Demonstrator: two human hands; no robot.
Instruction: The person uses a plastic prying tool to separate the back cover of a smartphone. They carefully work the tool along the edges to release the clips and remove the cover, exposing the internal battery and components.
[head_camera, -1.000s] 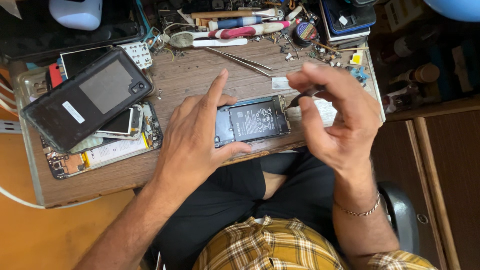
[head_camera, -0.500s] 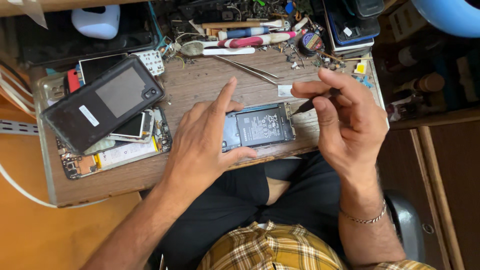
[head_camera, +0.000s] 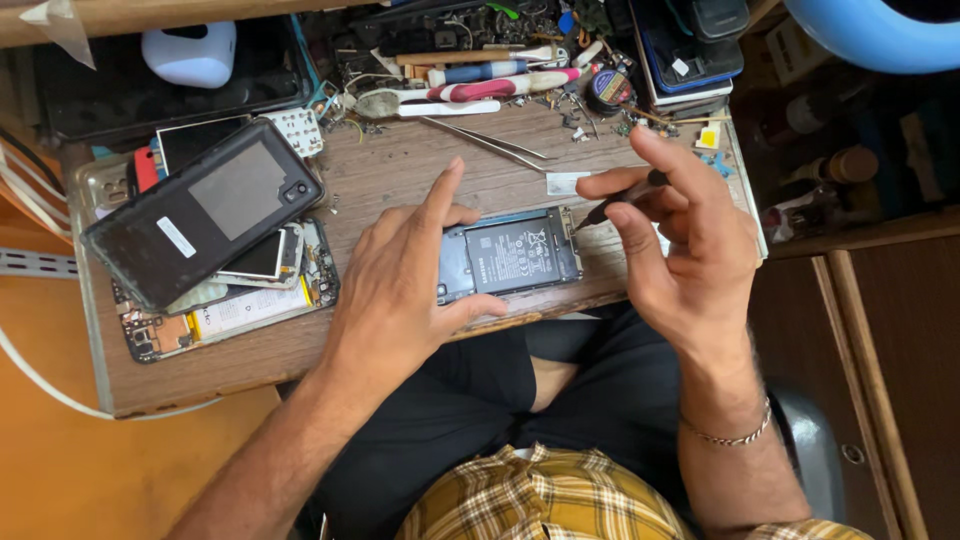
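Head view: the opened phone (head_camera: 510, 255), back cover off and battery exposed, lies at the near edge of the wooden bench (head_camera: 400, 170), its long axis running left to right across you. Your left hand (head_camera: 400, 280) presses flat on its left end, thumb under the near edge, forefinger extended past the far edge. Your right hand (head_camera: 680, 245) is pinched shut on a dark screwdriver (head_camera: 615, 205), tip touching or just beside the phone's right end. The right hand is the working one; tweezers (head_camera: 485, 140) lie farther back.

Left hand (head_camera: 400, 285) pressed flat, forefinger extended; right hand (head_camera: 680, 245) fingers pinched.
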